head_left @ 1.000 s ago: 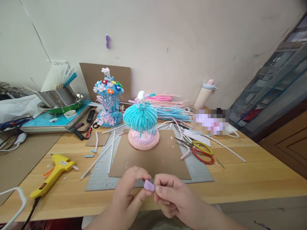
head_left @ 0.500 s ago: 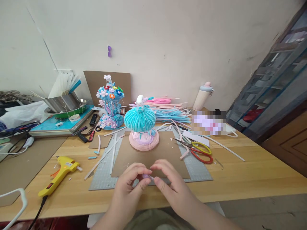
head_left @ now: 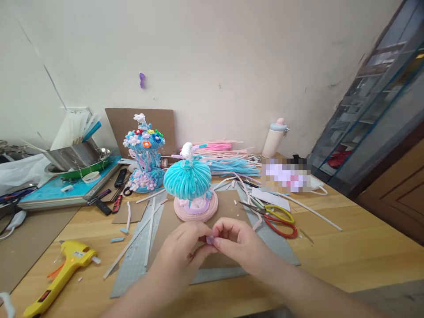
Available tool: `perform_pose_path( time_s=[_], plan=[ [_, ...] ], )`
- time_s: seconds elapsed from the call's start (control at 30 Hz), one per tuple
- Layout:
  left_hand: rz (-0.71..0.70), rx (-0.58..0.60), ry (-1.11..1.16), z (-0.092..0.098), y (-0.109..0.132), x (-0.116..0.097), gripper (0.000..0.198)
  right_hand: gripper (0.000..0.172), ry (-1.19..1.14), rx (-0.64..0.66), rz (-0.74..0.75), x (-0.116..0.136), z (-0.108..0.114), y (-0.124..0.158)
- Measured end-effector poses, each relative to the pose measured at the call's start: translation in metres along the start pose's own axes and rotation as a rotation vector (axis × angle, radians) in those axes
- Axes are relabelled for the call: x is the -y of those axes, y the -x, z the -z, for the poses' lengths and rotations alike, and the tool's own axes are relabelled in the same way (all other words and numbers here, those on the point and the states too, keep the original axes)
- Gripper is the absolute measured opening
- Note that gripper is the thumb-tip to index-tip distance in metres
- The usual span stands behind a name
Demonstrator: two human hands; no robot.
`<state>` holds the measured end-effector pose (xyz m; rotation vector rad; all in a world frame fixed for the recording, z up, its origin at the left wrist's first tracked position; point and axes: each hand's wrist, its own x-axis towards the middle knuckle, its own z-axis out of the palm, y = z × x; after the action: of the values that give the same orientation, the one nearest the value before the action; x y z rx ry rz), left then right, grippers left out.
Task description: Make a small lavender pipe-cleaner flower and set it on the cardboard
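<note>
The left hand (head_left: 185,245) and the right hand (head_left: 243,245) meet just above the front part of the cardboard (head_left: 228,210), near the front edge of the desk (head_left: 318,251), with a small purple piece (head_left: 210,240) between them. The right thumb and forefinger pinch one side of it, and the left fingers close on the other, though the fingertips hide most of its shape. Because so little of it shows, the grip could easily slip, and the piece could drop onto the cardboard; pressing too hard could bend or crease it, since it looks soft. The turquoise dome (head_left: 187,180) on its pink base (head_left: 180,213) stands right behind the hands, so a quick forward push of the knuckles might knock it or tip it. Towards the desk's left front corner lies the yellow glue gun (head_left: 62,274), which might burn or smear if the left forearm swings out; on the right, the scissors (head_left: 281,230) point their blades inward over the mat (head_left: 132,260), where a careless reach might catch a finger
</note>
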<state>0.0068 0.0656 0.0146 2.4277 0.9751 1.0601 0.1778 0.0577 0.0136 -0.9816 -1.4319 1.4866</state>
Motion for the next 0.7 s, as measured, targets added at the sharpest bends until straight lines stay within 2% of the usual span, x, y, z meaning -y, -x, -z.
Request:
perform_pose_path(
  time_s=[0.17, 0.3, 0.47, 0.7],
  plan=[
    [0.242, 0.039, 0.066, -0.011, -0.001, 0.013, 0.011, 0.018, 0.073, -0.058, -0.014, -0.006, 0.003, -0.011],
    [0.293, 0.050, 0.088, -0.015, -0.001, 0.020, 0.007, 0.013, 0.043, -0.079, -0.032, -0.018, 0.002, -0.017],
    [0.140, 0.180, -0.023, -0.018, 0.001, 0.025, 0.013, 0.008, 0.110, -0.050, -0.098, -0.038, 0.002, -0.015],
    [-0.033, 0.189, -0.161, -0.022, 0.004, 0.030, 0.013, 0.004, 0.160, -0.045, -0.158, -0.059, 0.002, -0.015]
  ],
)
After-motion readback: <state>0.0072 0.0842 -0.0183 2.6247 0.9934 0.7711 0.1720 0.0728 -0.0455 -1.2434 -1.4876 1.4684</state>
